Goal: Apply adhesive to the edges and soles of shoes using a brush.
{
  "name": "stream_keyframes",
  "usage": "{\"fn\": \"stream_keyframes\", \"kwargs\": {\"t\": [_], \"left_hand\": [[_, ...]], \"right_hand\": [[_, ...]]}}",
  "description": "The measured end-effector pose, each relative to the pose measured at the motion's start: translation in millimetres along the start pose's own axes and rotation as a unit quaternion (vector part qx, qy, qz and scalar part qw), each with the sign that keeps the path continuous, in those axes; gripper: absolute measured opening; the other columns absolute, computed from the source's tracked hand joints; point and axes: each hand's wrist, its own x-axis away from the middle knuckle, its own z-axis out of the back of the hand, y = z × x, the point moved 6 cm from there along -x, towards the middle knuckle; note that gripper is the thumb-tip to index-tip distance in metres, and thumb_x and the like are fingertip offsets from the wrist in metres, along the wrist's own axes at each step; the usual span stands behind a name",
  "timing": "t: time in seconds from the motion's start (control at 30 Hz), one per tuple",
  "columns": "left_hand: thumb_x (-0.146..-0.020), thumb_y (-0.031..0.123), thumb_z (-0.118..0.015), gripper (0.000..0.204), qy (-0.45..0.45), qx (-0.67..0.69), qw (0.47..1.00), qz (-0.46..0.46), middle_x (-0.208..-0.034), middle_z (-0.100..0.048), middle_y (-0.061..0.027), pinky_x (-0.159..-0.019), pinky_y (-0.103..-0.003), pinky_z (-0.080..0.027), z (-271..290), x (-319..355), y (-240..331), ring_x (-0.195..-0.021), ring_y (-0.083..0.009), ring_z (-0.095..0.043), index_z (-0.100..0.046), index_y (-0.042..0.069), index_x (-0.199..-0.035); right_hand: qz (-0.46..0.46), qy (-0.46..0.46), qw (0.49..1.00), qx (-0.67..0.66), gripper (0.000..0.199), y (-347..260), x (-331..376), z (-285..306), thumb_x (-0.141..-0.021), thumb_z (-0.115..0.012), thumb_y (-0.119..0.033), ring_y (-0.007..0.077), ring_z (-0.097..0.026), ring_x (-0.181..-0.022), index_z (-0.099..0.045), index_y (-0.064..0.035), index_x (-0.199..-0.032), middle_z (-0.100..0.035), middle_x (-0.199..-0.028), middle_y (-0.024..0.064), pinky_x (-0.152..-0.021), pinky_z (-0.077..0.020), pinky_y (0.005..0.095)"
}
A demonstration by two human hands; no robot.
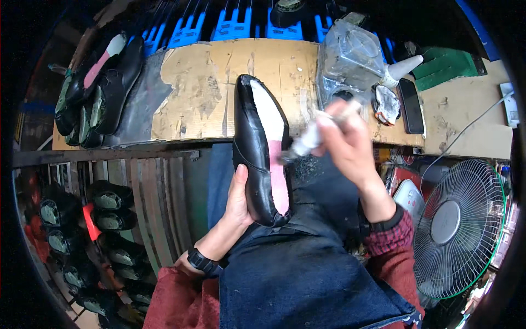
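My left hand (238,200) is wrapped round the heel end of a black leather shoe (253,149), which it holds bottom side up with the toe pointing away from me. No outsole is on the shoe; its underside shows a board that is white (267,112) at the front and pink (279,186) toward the heel. In my right hand (350,147) is a brush (304,142) with a pale, wrapped-looking handle. Its dark tip is at the pink part, near the shoe's right edge. Motion blurs the brush and fingers, so whether the tip touches is hard to tell.
Cardboard (192,93) covers the bench beyond the shoe. More black shoes (121,82) are piled at its left. A cloudy plastic-wrapped container (350,57), a phone (412,107) and green cloth (446,68) lie right. Racked shoes (112,219) stand lower left; a fan (460,230) stands lower right.
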Motion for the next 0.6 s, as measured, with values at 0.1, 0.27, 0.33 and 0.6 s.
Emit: {"fn": "stream_keyframes", "kwargs": {"t": [0.1, 0.27, 0.33, 0.6], "left_hand": [[-0.083, 0.063, -0.055, 0.075, 0.028, -0.027, 0.999, 0.008, -0.116, -0.060, -0.0109, -0.092, -0.036, -0.050, 8, -1, -3, -0.103, -0.0207, -0.060, -0.047, 0.004, -0.130], [-0.081, 0.069, -0.052, 0.079, 0.033, -0.059, 0.998, 0.010, -0.112, -0.062, -0.0107, -0.088, -0.037, -0.052, 9, 1, -2, -0.099, -0.0208, -0.063, -0.049, 0.005, -0.128], [-0.089, 0.052, -0.055, 0.065, 0.006, -0.001, 1.000, 0.021, -0.117, -0.059, -0.0105, -0.091, -0.036, -0.051, 5, 1, -2, -0.103, -0.0197, -0.061, -0.045, 0.003, -0.130], [-0.090, 0.061, -0.045, 0.074, 0.001, -0.040, 0.999, 0.001, -0.123, -0.057, -0.0128, -0.096, -0.038, -0.047, -15, 1, 4, -0.110, -0.0227, -0.057, -0.041, 0.003, -0.135]], "right_hand": [[0.087, 0.034, 0.968, 0.232, 0.027, -17, -65, -29, -0.091, -0.061, -0.027, 0.0103, -0.060, -0.052, -0.053, -0.0010, -0.090, -0.061, -0.065, 0.0047, -0.049, -0.0475, 0.0244], [0.106, 0.060, 0.964, 0.235, 0.034, -26, -108, -42, -0.084, -0.059, -0.034, 0.0316, -0.065, -0.064, -0.058, -0.0005, -0.080, -0.062, -0.066, 0.0179, -0.059, -0.0499, 0.0396], [0.073, 0.059, 0.968, 0.234, 0.030, -23, -89, -40, -0.083, -0.061, -0.030, 0.0293, -0.065, -0.060, -0.058, -0.0006, -0.080, -0.061, -0.065, 0.0177, -0.056, -0.0496, 0.0379], [0.070, 0.090, 0.981, 0.160, 0.018, -27, 4, -40, -0.079, -0.064, -0.012, 0.0242, -0.062, -0.051, -0.053, 0.0018, -0.077, -0.056, -0.058, 0.0144, -0.049, -0.0480, 0.0329]]}}
